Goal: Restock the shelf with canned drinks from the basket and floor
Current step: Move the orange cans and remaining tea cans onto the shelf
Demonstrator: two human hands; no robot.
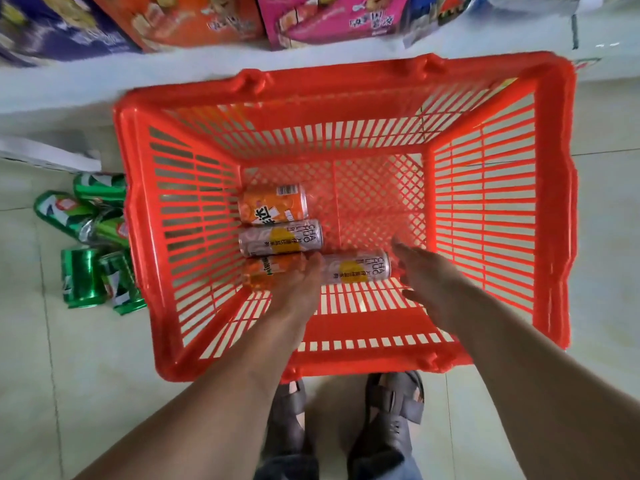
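A red plastic basket (502,216) stands on the floor below me. Several cans lie on their sides in its near left part: an orange can (270,204), a silver can (280,237), a second orange can (266,270) and a second silver can (356,270). My left hand (298,292) reaches down onto the near orange can, its fingers over the can's right end. My right hand (422,271) is spread with straight fingers at the right end of the near silver can. Whether either hand grips a can is not visible.
Several green cans (86,244) lie on the tiled floor left of the basket. Colourful boxes (194,19) stand on the low white shelf (69,84) behind it. My sandalled feet (346,427) are just in front of the basket.
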